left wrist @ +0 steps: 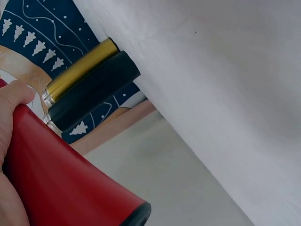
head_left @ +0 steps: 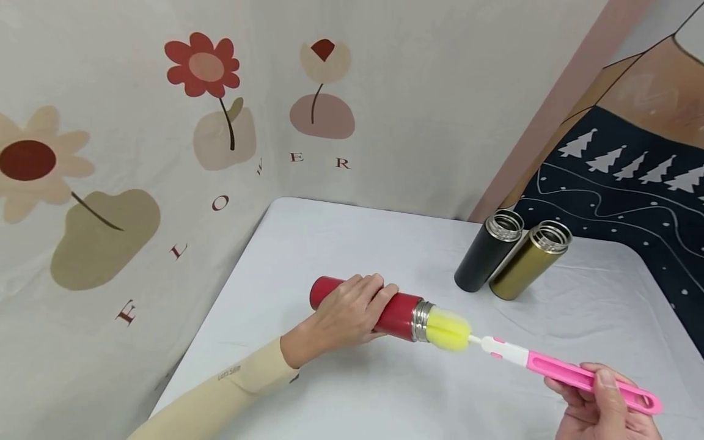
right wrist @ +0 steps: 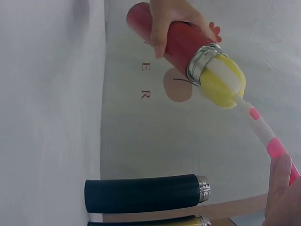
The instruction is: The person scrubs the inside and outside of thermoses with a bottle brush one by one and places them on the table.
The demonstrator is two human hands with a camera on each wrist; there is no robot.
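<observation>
left hand [head_left: 352,308] is wrapping red flask [head_left: 404,315], rigid, slick-looking, mid-frame | right hand [head_left: 596,406] is pinching stiff pink brush handle [head_left: 583,379], lower right | yellow sponge head [head_left: 447,329], soft, is sitting at flask mouth

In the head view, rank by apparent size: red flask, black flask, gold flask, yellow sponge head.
1. red flask, nearest the camera and partly covered by the left hand.
2. black flask and gold flask: alike, no ranking.
3. yellow sponge head.
</observation>
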